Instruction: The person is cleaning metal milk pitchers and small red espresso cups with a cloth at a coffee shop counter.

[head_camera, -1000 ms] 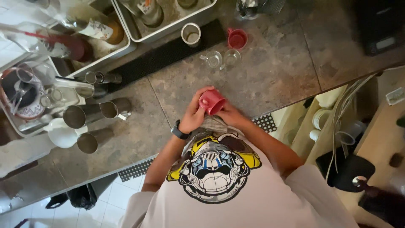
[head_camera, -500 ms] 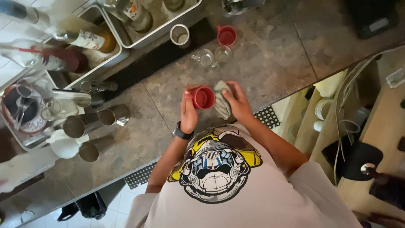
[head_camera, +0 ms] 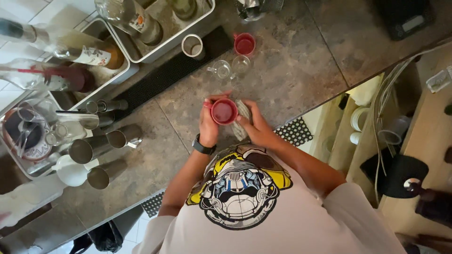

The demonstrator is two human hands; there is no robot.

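The small red ceramic cup (head_camera: 224, 112), tilted sideways 1 second ago, now faces up; left hand (head_camera: 207, 123) grips it, right hand (head_camera: 252, 123) clutches a grey cloth (head_camera: 243, 113).

Mottled grey-brown stone tabletop (head_camera: 292, 84) under warm light, black ribbed bar mat (head_camera: 174, 70) along its back, white tiled wall (head_camera: 19, 11) top left, pale floor tiles (head_camera: 136, 230) below, wooden shelves (head_camera: 414, 141) at right.

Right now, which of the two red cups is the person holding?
The red cup nearest the person's chest, gripped by the left hand, with the right hand holding a cloth beside it. The other red cup stands untouched farther back on the counter.
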